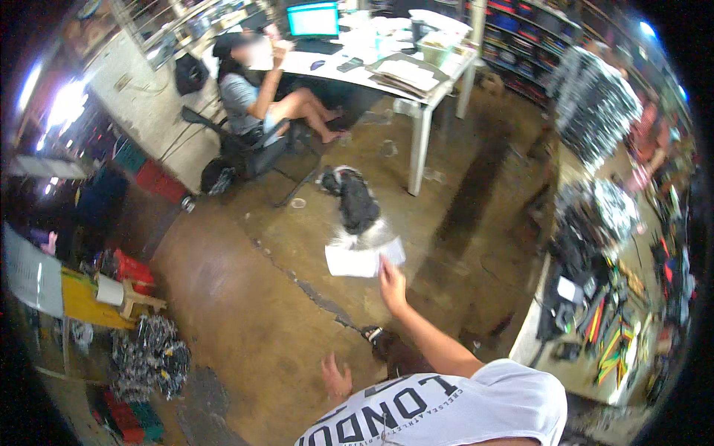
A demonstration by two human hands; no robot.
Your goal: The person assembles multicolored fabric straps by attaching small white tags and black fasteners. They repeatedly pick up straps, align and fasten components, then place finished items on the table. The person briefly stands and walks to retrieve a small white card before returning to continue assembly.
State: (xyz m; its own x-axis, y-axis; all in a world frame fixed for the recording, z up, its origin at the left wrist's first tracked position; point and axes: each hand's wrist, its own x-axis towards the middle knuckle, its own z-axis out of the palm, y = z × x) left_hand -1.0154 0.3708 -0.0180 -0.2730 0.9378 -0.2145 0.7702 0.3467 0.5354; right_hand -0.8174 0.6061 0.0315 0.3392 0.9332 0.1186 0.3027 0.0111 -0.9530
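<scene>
My right hand [392, 285] reaches out over the floor with its fingers closed on the edge of a white sheet of paper [351, 262]. The paper looks creased or folded and spreads to the left of my fingers. Low in the head view, my left hand [337, 377] is held beside my body. Its fingers are apart and nothing is in them. Just beyond the paper, a black and white dog [358, 207] is on the floor, its hind end partly covered by the sheet.
Ahead stands a white desk [357, 70] with a lit monitor [312, 20] and papers. A person [245, 97] sits at it in a black chair [260, 157]. On the right, a long worktable [529, 327] bears plastic-wrapped bundles [595, 208] and coloured strips [613, 357]. Another wrapped bundle [151, 357] lies left.
</scene>
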